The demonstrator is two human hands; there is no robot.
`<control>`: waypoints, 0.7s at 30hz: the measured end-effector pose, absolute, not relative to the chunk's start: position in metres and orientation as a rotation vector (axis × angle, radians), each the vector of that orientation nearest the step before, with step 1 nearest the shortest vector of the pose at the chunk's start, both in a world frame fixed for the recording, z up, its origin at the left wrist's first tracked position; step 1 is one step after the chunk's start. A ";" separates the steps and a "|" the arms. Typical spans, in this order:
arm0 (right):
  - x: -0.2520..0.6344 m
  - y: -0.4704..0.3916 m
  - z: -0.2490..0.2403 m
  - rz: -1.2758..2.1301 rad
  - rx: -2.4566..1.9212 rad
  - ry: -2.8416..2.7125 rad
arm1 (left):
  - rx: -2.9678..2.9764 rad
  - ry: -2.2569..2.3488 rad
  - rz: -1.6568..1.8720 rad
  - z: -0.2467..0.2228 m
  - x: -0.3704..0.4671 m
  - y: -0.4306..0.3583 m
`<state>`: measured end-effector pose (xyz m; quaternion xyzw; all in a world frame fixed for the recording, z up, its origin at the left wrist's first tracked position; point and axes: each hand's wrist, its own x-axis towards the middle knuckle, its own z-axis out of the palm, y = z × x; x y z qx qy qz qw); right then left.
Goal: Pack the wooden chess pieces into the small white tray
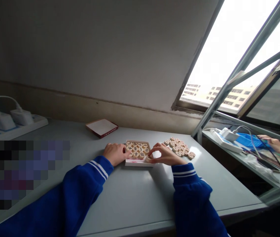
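Note:
An open box (138,162) sits on the grey table, with several round wooden pieces (140,149) marked with black characters lying in rows inside. My left hand (115,154) holds the box's left edge, thumb over the rim. At the box's front right corner, my right hand (166,154) pinches one round piece (149,159) between thumb and fingers. Part of the box floor shows white with pink marks along the front. To the right of my right hand, a cluster of loose round pieces (178,146) rests on the table.
Behind the box, near the wall, lies a red-edged lid (102,127). A power strip (35,122) with white plugs is at the far left. Metal bars stand on the right; beyond them another person's hand (274,144) is near a blue object (250,140).

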<state>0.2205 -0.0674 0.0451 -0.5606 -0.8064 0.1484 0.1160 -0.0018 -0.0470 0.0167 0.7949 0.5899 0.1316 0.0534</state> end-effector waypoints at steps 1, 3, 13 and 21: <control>0.219 -0.068 0.046 0.438 -1.666 -2.382 | 2.421 1.791 0.402 0.016 -0.002 -0.047; 0.221 -0.067 0.046 0.430 -1.685 -2.391 | 2.424 1.789 0.391 0.015 -0.002 -0.046; 0.212 -0.066 0.036 0.119 -1.872 -2.185 | 2.473 1.773 0.334 0.017 -0.001 -0.048; 0.214 -0.068 0.041 0.140 -1.799 -2.329 | 2.516 1.757 0.350 0.014 -0.001 -0.046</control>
